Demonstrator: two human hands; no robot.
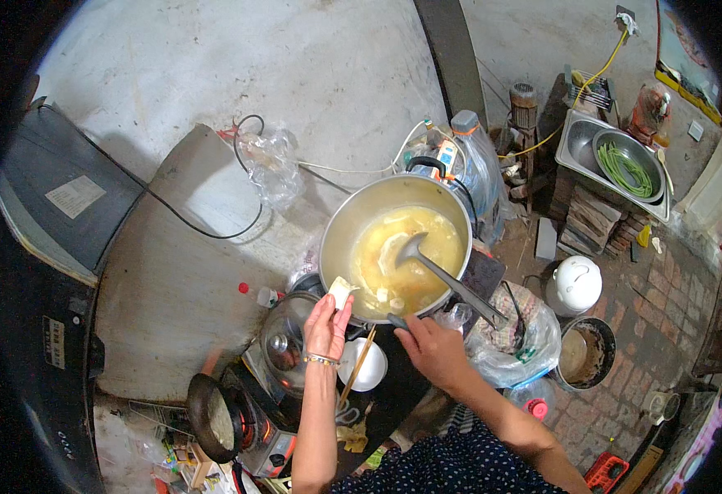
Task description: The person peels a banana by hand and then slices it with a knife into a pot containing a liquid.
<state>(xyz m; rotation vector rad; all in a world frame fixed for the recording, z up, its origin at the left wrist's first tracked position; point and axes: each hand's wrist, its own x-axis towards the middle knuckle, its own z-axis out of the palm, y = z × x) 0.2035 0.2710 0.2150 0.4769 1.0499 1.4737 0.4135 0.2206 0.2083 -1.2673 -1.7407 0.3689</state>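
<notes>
My left hand (329, 326) holds a pale block of food (340, 292) between the fingertips, at the near left rim of a large metal pot (338, 231). Yellowish broth (419, 272) with several pale pieces fills the pot's lower part. A metal ladle (447, 276) rests in the broth, its handle leaning over the right rim. My right hand (426, 346) is closed around a dark handle (398, 320) at the pot's near rim; whether it belongs to the pot or a tool, I cannot tell.
Just before the pot are a white bowl (373, 369), wooden chopsticks (358, 370) and a glass lid (274, 330). A dark pan (197, 420) tilts beside a glowing cooker (274, 446). To the right lie a plastic bag (490, 364) and a dirty pot (602, 346); green beans sit in a basin (602, 139).
</notes>
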